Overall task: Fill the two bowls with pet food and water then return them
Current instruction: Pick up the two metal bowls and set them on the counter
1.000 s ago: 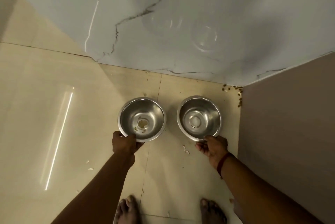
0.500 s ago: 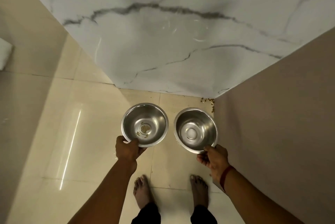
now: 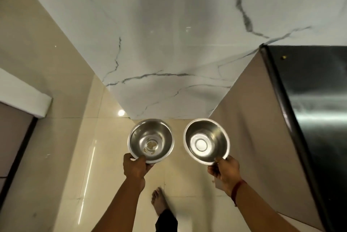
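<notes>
Two round steel bowls hang in the air above the floor. The left bowl (image 3: pixel 151 140) has a few brown food crumbs at its bottom; my left hand (image 3: pixel 134 167) grips its near rim. The right bowl (image 3: pixel 206 140) looks bare inside, and my right hand (image 3: pixel 224 170) pinches its near rim, thumb on the inside. Both bowls tilt slightly toward me. A red thread sits on my right wrist.
A white marble wall (image 3: pixel 169 43) stands straight ahead. A beige cabinet side (image 3: pixel 253 128) with a dark glossy top (image 3: pixel 319 109) is on the right. Beige wall and a white ledge (image 3: pixel 24 96) are on the left. One bare foot (image 3: pixel 159 201) is on the tiled floor.
Both bowls have been lifted off the floor and raised higher. The view has risen and moved back, so the cabinet top on the right now shows.
</notes>
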